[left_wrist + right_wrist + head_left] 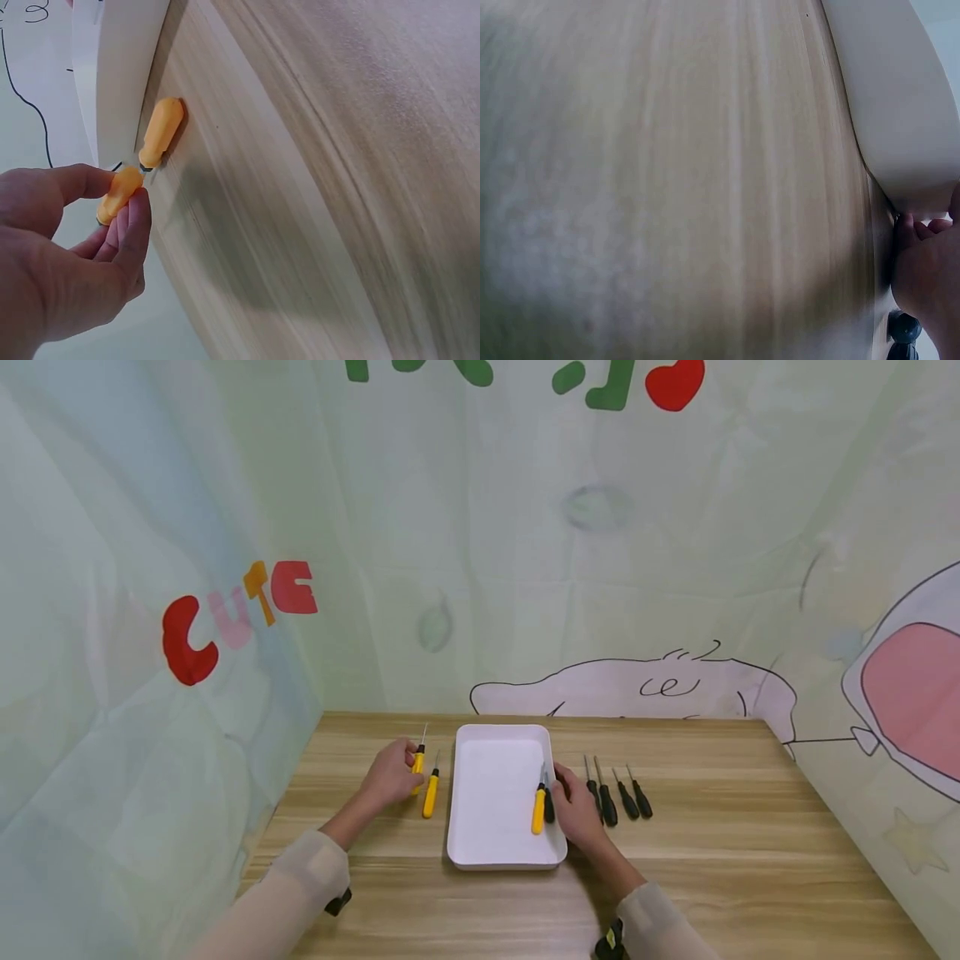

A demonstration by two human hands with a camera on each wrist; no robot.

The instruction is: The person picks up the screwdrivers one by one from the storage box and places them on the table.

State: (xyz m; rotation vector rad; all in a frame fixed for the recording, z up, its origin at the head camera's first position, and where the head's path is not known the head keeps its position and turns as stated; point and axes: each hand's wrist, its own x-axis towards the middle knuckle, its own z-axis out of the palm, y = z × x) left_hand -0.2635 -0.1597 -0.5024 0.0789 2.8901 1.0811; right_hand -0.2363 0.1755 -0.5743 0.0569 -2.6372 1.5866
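Note:
My left hand (392, 774) pinches a yellow-handled screwdriver (417, 768) between thumb and fingers, its thin shaft pointing up and away. In the left wrist view, that yellow handle (122, 189) shows between the fingertips. Just to its right lies a second yellow-handled screwdriver (431, 793) on the table. My right hand (576, 810) grips the right side of a white tray (487, 864), thumb at the rim and fingers against the outer wall. Inside the tray, by that side, lie a yellow-handled screwdriver (538, 810) and a black-handled screwdriver (550, 808), side by side.
Several black-handled screwdrivers (628, 802) lie in a row on the wooden table (720, 877), right of the tray and close beside my right hand. A printed cloth backdrop (465, 543) rises behind the table's far edge and along both sides.

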